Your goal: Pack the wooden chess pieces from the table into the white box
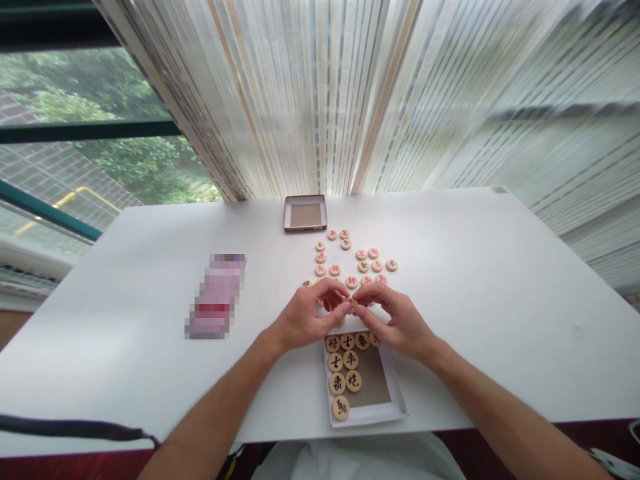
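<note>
My left hand point(307, 317) and my right hand point(395, 320) meet over the white table point(475, 300), fingers pinched together around one round wooden chess piece point(352, 305) held between both sets of fingertips. Just below the hands lies a shallow white box tray point(387, 400) with several black-marked pieces point(344, 370) laid along its left side and top. Beyond the hands, several red-marked pieces point(365, 260) lie scattered on the table.
A small empty box half with a dark red rim point(305, 215) sits at the table's far edge. A blurred pink flat object point(216, 295) lies to the left. Striped curtains point(375, 93) hang behind; a window is at far left.
</note>
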A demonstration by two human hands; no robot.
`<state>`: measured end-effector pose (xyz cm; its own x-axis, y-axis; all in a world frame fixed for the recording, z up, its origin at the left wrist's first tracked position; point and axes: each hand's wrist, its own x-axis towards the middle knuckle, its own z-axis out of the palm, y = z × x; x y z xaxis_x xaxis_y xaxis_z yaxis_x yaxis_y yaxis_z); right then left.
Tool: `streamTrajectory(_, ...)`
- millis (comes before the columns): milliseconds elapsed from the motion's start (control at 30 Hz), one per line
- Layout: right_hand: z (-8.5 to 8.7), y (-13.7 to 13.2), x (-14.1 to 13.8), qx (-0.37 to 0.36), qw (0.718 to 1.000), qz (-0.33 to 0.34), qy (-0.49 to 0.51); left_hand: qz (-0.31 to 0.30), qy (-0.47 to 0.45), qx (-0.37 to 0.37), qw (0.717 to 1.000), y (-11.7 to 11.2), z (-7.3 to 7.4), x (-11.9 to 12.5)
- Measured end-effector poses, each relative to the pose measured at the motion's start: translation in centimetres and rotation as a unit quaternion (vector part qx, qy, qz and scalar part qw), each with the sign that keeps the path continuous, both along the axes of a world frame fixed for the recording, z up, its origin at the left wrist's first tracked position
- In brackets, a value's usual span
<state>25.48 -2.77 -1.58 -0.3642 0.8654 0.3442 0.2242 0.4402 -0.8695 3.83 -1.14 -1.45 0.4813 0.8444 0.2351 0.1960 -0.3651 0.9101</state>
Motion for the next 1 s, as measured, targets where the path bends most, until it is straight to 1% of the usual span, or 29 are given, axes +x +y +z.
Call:
streamTrajectory(133, 0.1, -0.1, 0.0, 0.007, 1.000, 0.012, -0.002, 0.000, -0.008, -0.020, 1.000, -0.1, 0.0, 0.1)
streamTrajectory(300, -0.2, -0.1, 0.0, -0.002, 1.000, 0.016, 0.002, -0.003, -0.002, -0.022, 1.000, 0.0, 0.3, 0.2)
streamTrajectory(433, 0.0, 0.0, 0.1, 0.011, 1.000, 0.015, 0.003, 0.012, 0.002, -0.003, 1.000, 0.4, 0.8, -0.4)
streamTrajectory(500, 0.1, 0.1, 0.3, 0.007, 1.000, 0.018, 0.006, 0.017, 0.016, -0.012, 1.000, 0.6, 1.2, -1.0)
streamTrajectory(600, 0.1, 0.3, 0.3, -0.032, 0.999, 0.025, 0.035, -0.025, 0.075, -0.078, 0.994, 0.7, 1.9, -2.1)
streamTrajectory(700, 0.0, 0.7, 0.3, -0.062, 0.995, 0.037, 0.068, -0.094, 0.156, -0.158, 0.971, 0.7, 2.4, -2.9)
streamTrajectory(767, 0.0, 0.8, 0.2, -0.072, 0.993, 0.041, 0.083, -0.128, 0.186, -0.200, 0.953, 0.8, 2.5, -3.2)
streamTrajectory(900, 0.9, 0.2, 0.4, -0.091, 0.992, 0.059, 0.069, -0.161, 0.199, -0.238, 0.937, 0.9, 2.2, -3.5)
streamTrajectory(1000, 2.0, -1.6, 0.8, -0.118, 0.989, 0.074, 0.042, -0.178, 0.208, -0.256, 0.927, 1.0, 1.7, -3.5)
